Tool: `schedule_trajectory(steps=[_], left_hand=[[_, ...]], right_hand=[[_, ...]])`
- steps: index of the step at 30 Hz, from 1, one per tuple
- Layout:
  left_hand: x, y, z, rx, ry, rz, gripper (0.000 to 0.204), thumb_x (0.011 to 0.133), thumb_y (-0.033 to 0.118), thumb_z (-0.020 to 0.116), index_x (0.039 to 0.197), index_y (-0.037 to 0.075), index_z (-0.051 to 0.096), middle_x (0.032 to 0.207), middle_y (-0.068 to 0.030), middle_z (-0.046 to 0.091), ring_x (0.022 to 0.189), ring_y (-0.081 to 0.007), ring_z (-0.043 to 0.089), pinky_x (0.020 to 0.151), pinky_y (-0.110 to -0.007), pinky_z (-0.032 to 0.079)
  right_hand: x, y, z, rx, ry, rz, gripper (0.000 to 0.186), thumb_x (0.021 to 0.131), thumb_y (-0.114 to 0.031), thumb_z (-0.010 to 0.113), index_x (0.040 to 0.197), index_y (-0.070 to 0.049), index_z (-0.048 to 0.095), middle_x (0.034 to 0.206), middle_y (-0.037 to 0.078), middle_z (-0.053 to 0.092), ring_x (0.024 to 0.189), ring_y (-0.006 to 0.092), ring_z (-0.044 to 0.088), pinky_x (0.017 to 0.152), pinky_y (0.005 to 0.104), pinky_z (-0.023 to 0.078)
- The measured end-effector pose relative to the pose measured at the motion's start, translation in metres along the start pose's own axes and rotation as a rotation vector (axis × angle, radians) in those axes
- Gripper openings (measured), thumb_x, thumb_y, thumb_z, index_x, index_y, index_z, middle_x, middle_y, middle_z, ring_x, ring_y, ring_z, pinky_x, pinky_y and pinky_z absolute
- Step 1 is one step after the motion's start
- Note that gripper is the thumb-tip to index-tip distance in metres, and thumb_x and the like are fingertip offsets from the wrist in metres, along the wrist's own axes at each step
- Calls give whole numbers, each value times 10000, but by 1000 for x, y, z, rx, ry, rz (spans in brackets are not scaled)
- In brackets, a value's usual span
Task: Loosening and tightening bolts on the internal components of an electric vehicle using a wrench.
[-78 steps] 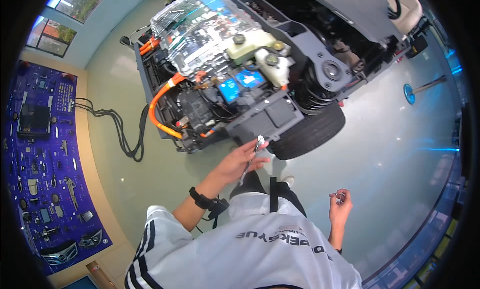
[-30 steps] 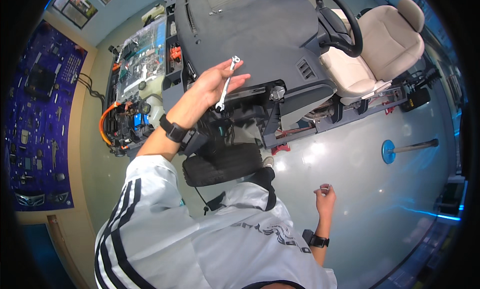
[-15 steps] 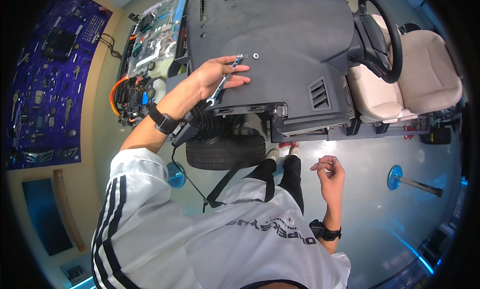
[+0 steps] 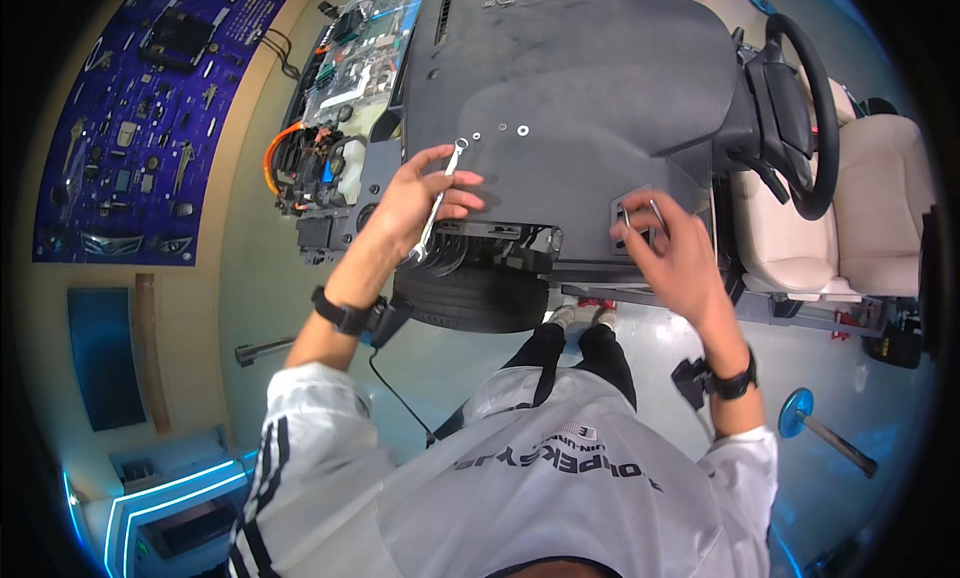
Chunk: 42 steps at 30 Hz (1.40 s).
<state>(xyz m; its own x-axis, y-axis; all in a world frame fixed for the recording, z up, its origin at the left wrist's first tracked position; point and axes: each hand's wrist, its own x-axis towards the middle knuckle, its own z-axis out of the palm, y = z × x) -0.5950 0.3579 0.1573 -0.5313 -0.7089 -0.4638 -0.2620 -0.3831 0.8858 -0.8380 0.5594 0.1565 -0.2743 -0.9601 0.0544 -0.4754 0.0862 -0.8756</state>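
Note:
My left hand (image 4: 418, 203) is over the near left of a dark grey dashboard (image 4: 590, 68). It loosely holds a silver combination wrench (image 4: 440, 200), with the ring end up and away from me and the open end beside the palm. Close to the ring end, a small ring (image 4: 477, 136), a dull ring (image 4: 502, 127) and a pale washer (image 4: 523, 131) lie on the dashboard. My right hand (image 4: 672, 253) hovers by the near right vent (image 4: 628, 223), thumb and fingers curled together. A thin metallic piece shows at its fingertips; its kind is unclear.
On the right are a steering wheel (image 4: 808, 118) and a beige seat (image 4: 870, 198). A tyre (image 4: 470, 303) sits below the dashboard's near edge. Exposed engine-bay parts (image 4: 345, 108) are to the left. A blue-based stand (image 4: 797, 414) is on the floor at right.
My right hand has risen from beside my body to the dashboard's near right. My left hand still holds the wrench, now drawn back, and a small ring beside the wrench's end shows clearly.

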Motion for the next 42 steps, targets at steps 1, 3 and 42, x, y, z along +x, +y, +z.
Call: schedule_trajectory(steps=[1, 3, 42], left_hand=[[-14, -6, 6, -20, 47, 47, 474, 921, 7, 423, 1364, -18, 259, 1086, -215, 601, 818, -258, 663, 638, -262, 534], [-38, -19, 14, -77, 73, 100, 455, 927, 41, 445, 1348, -33, 288, 1065, -218, 606, 775, -262, 661, 592, -274, 525], [-422, -355, -248, -622, 422, 16, 357, 964, 143, 461, 1311, 71, 414, 984, -128, 633, 710, -176, 650, 583, -251, 500]], right_hand=[[11, 1, 0, 3, -15, 0, 224, 808, -77, 607, 1010, 0, 547, 761, 128, 681, 402, 182, 490, 454, 293, 386], [36, 2, 1, -39, -70, -158, 243, 814, -113, 622, 1019, -3, 551, 799, 153, 677, 571, 315, 599, 552, 366, 446], [116, 130, 56, -703, 324, 177, 369, 879, -274, 563, 1108, 15, 595, 1011, 211, 651, 970, 307, 635, 844, 369, 466]])
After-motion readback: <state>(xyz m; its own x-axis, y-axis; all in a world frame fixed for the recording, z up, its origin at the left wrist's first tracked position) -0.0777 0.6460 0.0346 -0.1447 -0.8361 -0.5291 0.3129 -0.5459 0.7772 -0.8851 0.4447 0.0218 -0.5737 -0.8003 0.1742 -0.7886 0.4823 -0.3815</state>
